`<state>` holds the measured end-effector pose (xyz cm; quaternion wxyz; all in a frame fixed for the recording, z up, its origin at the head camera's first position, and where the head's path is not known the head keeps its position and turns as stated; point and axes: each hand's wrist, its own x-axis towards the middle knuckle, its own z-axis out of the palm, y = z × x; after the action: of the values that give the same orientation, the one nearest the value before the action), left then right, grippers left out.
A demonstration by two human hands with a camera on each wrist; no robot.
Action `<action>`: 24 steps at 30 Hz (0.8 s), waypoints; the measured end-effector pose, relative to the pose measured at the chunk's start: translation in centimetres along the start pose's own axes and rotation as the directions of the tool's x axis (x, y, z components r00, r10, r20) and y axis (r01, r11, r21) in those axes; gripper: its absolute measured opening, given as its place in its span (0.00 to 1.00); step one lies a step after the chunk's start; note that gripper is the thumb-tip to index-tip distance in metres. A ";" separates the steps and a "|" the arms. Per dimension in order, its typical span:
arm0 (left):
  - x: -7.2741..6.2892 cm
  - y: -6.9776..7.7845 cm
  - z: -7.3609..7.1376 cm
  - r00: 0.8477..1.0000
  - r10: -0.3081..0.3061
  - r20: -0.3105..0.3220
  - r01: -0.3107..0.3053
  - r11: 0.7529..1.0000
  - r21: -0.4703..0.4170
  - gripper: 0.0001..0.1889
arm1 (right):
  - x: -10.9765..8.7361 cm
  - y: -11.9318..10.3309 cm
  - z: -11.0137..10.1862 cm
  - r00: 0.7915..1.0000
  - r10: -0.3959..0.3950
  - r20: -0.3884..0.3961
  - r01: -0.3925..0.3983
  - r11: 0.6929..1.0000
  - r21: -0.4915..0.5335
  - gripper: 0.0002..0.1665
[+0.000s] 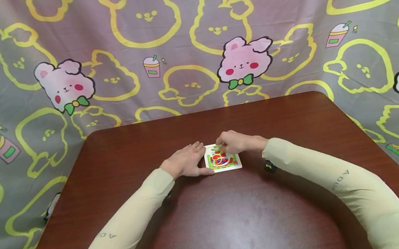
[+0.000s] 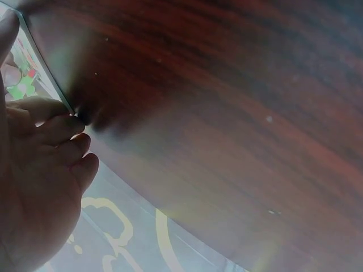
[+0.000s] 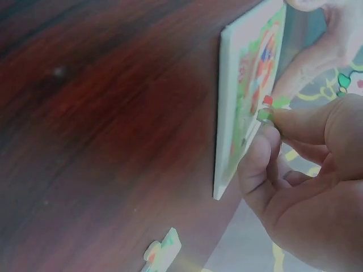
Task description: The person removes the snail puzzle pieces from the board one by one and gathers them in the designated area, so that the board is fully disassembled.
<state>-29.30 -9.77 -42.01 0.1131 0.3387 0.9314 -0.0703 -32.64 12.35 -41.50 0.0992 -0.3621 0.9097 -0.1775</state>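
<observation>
A small square puzzle board (image 1: pixel 227 168) with a white rim and a colourful snail-like picture lies flat on the table between both hands. At its left side, my left hand (image 1: pixel 187 162) rests with fingers extended, thumb by the near corner and fingertips by the far corner. My right hand (image 1: pixel 237 141) is over the board's far right part. In the right wrist view, its thumb and finger pinch a small green-and-red puzzle piece (image 3: pixel 265 115), close over the board's surface. Part of that piece is hidden by the fingertips.
Another loose puzzle piece (image 3: pixel 167 249) lies on the table near the board, seen in the right wrist view. The dark red-brown wooden table (image 1: pixel 223 221) reaches back to a grey cloth (image 1: pixel 179 48) printed with cartoon animals. A small black device (image 1: pixel 269 166) is at the right wrist.
</observation>
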 end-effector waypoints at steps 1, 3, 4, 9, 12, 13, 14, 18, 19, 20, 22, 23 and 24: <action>0.0 0.0 0.0 1.000 0.000 -0.003 0.000 1.000 -0.003 0.55 | -0.1 0.0 -0.1 1.000 0.001 0.002 -0.001 1.000 0.005 0.08; 0.0 0.0 0.1 1.000 0.002 -0.007 -0.002 1.000 -0.002 0.55 | -0.2 0.0 -0.5 1.000 0.007 -0.004 -0.007 1.000 0.013 0.07; 0.0 0.0 0.2 1.000 0.003 -0.009 -0.003 1.000 0.000 0.55 | -0.3 0.0 -0.6 1.000 0.013 -0.006 -0.013 1.000 0.020 0.07; 0.0 0.0 0.2 1.000 0.001 -0.015 -0.001 1.000 0.005 0.56 | -0.9 0.2 -1.3 0.999 0.050 -0.011 -0.049 0.997 0.061 0.09; 0.0 -0.1 0.3 1.000 0.000 -0.016 0.000 1.000 -0.001 0.56 | -1.1 0.7 -1.4 0.998 0.064 -0.016 -0.062 0.994 0.085 0.11; 0.0 -0.1 0.2 1.000 0.000 -0.013 0.000 1.000 -0.002 0.56 | -1.1 0.8 -1.5 0.997 0.067 -0.022 -0.065 0.994 0.086 0.12; 0.0 -0.1 0.2 1.000 0.001 -0.013 -0.001 1.000 -0.003 0.56 | -1.2 0.9 -1.5 0.997 0.069 -0.021 -0.067 0.993 0.092 0.12; 0.0 -0.1 0.2 1.000 0.005 -0.014 -0.005 1.000 -0.006 0.56 | -1.7 1.4 -1.9 0.997 0.082 -0.010 -0.080 0.989 0.126 0.12; 0.0 -0.1 0.2 1.000 0.005 -0.014 -0.005 1.000 -0.004 0.56 | -1.9 1.5 -2.1 0.996 0.088 -0.001 -0.087 0.987 0.137 0.12; 0.0 -0.1 0.2 1.000 0.005 -0.016 -0.005 1.000 -0.004 0.56 | -2.1 1.6 -2.2 0.996 0.093 0.006 -0.093 0.984 0.151 0.12; 0.0 -0.1 0.2 1.000 0.007 -0.020 -0.007 1.000 -0.003 0.55 | -2.5 1.8 -2.5 0.994 0.107 0.017 -0.108 0.979 0.174 0.12; -0.1 -0.1 0.2 1.000 0.007 -0.021 -0.007 1.000 -0.005 0.55 | -2.7 1.9 -2.6 0.993 0.114 0.020 -0.116 0.976 0.185 0.11; 0.0 -0.1 0.2 1.000 0.008 -0.022 -0.008 1.000 -0.004 0.55 | -2.9 2.0 -2.8 0.992 0.122 0.024 -0.125 0.972 0.197 0.11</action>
<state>-29.29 -9.92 -42.21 0.1037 0.3430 0.9314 -0.0640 -32.65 16.43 -39.61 0.1509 -0.2942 0.9076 -0.2588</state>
